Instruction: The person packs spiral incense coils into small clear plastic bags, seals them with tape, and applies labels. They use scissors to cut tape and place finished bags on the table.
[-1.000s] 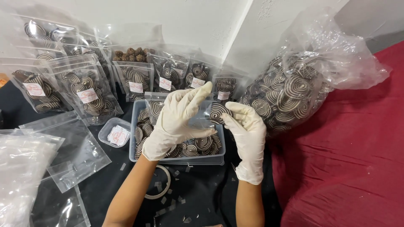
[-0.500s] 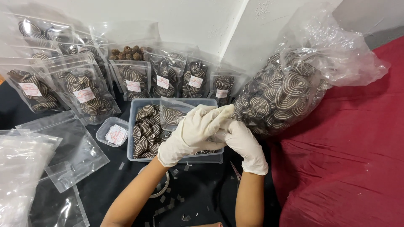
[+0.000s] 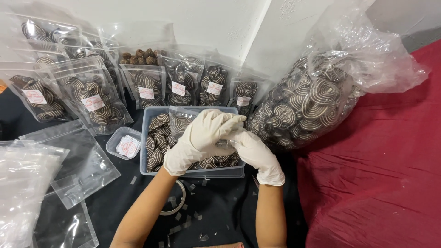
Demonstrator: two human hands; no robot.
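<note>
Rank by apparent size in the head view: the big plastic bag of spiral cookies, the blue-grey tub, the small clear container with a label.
1. Big plastic bag of spiral cookies, largest.
2. Blue-grey tub.
3. Small clear container, smallest.

Small food-packing setup, home-business feel. Labelled zip pouches (image 3: 94,98) of spiral-patterned cookies lined along white wall (image 3: 206,23), bulk plastic bag (image 3: 321,92) of same, clear tub (image 3: 151,119), stack of empty pouches (image 3: 23,183), tape roll (image 3: 177,202), white-gloved hands (image 3: 220,138), dark counter (image 3: 220,216), red cloth (image 3: 381,174).
</note>
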